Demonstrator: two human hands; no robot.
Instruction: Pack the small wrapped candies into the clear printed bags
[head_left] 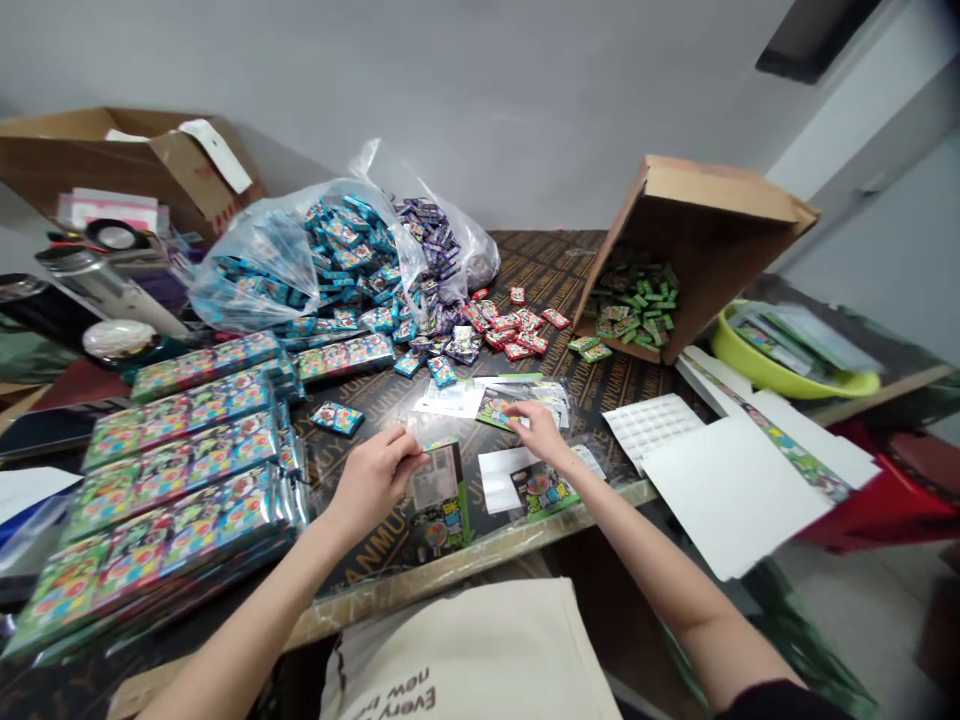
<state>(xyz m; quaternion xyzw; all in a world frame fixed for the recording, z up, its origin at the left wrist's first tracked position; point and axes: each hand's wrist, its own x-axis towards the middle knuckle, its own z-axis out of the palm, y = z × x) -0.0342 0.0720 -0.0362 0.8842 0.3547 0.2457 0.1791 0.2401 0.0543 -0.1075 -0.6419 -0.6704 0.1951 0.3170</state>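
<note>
My left hand is closed on the top edge of a clear plastic packet with a green printed card, holding it upright at the table's front edge. My right hand reaches forward with its fingers pinched on a stack of printed cards and clear sleeves lying flat on the table. Another green card and a white slip lie just below that hand. A lone blue candy packet lies to the left of my left hand.
Rows of finished green packets fill the left. Behind are clear bags of blue and purple candies, loose red candies, a tipped cardboard box of green candies, white sheets and a yellow basin.
</note>
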